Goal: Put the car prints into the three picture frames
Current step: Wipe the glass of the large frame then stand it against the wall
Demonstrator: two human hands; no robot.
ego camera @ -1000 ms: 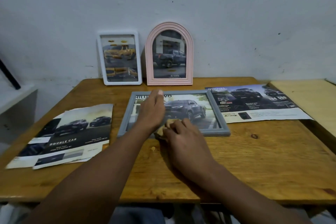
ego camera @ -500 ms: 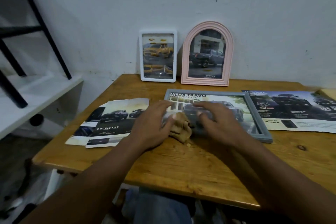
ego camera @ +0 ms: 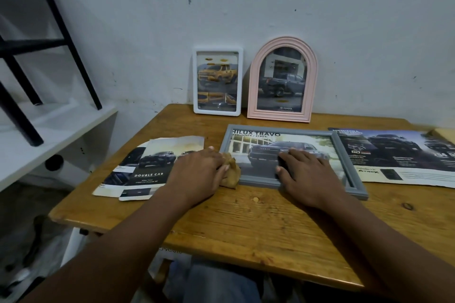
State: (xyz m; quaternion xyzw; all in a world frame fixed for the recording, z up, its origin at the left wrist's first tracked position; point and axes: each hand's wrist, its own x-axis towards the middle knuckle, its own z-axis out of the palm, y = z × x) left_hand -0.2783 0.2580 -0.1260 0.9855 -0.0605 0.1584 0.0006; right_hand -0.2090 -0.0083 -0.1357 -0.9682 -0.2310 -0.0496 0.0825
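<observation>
Your one head camera looks forward and down, close over the brown wooden table [ego camera: 246, 224], facing the white plaster wall [ego camera: 246, 7].

Flat frame [ego camera: 258, 181] btwn L brochure [ego camera: 147, 167], R poster [ego camera: 394, 155]

At the top of the car print [ego camera: 261, 147] inside the grey picture frame [ego camera: 258, 181], in big dark letters: "HILUX TRAVO". Just under that, in smaller letters, cut off at the left by the frame edge: "…RUNNER / 4TREX".

Low on the print [ego camera: 283, 81] in the pink arched frame [ego camera: 253, 81], in small white letters with a tiny logo beside them: "TOYOTA".

On the torn brochure page [ego camera: 152, 155] at the left, in white spaced-out letters: "DOUBLE CAB". Smaller lines beneath, too tiny to read.

On the wide brochure sheet [ego camera: 398, 155] at the right: "GD" in the dark part, "4TREX" near the bottom edge. Heading at its top left too blurred to read for sure.
</observation>
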